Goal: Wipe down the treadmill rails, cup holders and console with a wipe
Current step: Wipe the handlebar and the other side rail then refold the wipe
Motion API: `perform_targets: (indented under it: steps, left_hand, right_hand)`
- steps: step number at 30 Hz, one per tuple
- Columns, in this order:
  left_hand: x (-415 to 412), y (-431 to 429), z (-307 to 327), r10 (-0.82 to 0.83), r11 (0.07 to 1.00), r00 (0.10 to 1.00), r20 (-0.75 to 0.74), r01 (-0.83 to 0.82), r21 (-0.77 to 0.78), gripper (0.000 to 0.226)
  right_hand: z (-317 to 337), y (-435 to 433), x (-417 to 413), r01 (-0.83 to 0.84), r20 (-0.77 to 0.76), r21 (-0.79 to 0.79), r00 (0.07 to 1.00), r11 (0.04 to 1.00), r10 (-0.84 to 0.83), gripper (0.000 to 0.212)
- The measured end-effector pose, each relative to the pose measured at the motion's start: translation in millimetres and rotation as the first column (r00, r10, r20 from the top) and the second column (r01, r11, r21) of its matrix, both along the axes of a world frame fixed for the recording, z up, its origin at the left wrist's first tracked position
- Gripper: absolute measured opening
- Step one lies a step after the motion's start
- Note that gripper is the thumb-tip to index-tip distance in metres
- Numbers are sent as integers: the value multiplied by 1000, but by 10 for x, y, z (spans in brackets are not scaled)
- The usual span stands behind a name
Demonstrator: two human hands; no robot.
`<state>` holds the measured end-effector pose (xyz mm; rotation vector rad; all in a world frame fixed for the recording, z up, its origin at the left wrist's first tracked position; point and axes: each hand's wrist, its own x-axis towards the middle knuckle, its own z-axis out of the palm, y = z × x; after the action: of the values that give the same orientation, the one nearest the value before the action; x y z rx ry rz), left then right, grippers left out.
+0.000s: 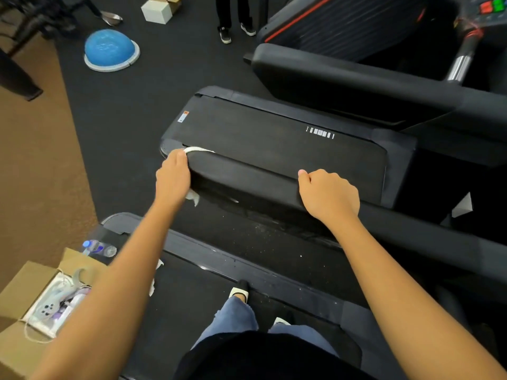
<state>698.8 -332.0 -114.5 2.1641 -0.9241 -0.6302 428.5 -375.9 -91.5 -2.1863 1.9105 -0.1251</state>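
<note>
A black treadmill rail runs across the middle of the view. My left hand grips its left end with a white wipe wrapped round it; a corner of the wipe hangs below my palm. Further right on the same rail, my right hand curls its fingers over the top edge. Beyond the rail lies the belt of the neighbouring treadmill. A console with red and green buttons shows at the top right corner.
An open cardboard box with loose items and a water bottle sit at the lower left. A blue balance dome lies on the dark floor. Another person's feet stand at the top. My own feet stand on the belt.
</note>
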Motion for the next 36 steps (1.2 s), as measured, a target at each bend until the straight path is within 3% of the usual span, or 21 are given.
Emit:
perform_targets:
  steps: [2, 4, 8, 10, 13, 15, 17, 20, 23, 30, 33, 36]
  left_hand:
    - [-318, 176, -16, 163, 965, 984, -78, -175, -193, 40]
    - [-528, 339, -109, 144, 943, 987, -66, -157, -294, 43]
    - [-361, 328, -180, 9, 959, 990, 140, 31, -280, 49]
    - [-130, 108, -86, -58, 983, 984, 166, 86, -162, 44]
    - [74, -198, 113, -91, 992, 996, 19, 89, 86, 47]
    - [4, -216, 141, 7, 997, 1000, -24, -5, 80, 46]
    - [-194, -106, 86, 216, 976, 976, -22, -216, -25, 40]
    - [-425, -86, -80, 499, 792, 788, -361, -584, -179, 38]
    - [-506, -252, -139, 541, 633, 541, -644, -766, -112, 61]
    - [-1125, -228, -99, 607, 561, 468, -642, -825, -71, 51]
    - [-1946, -23, 61, 483, 668, 533, -695, -738, -101, 56]
    - [-2035, 4, 63, 421, 721, 544, -726, -686, -95, 61]
  right_hand:
    - [-6, 3, 10, 4, -1, -14, 1000, 1000, -4, 56]
    - [-2, 9, 13, 11, 3, -24, 1000, 1000, -11, 56]
    - [14, 7, 15, 13, 0, -18, 1000, 1000, -13, 56]
    - [21, 5, 15, 12, 4, -11, 1000, 1000, -12, 56]
    - [25, 0, 15, 11, 19, -7, 1000, 1000, -11, 55]
    - [21, 1, 11, 8, 35, -11, 999, 1000, -8, 55]
    - [14, 6, 7, 9, 45, -20, 999, 1000, -8, 55]
    - [3, -1, 11, -1, 48, -31, 999, 1000, 3, 55]
    - [7, -7, 20, -8, 53, -25, 999, 1000, 9, 56]
    - [-1, 8, 23, -14, 48, -30, 999, 999, 15, 56]
    - [-10, 3, 8, -21, 56, -24, 998, 999, 22, 56]
    - [-9, 8, -24, -41, 66, -25, 997, 999, 43, 57]
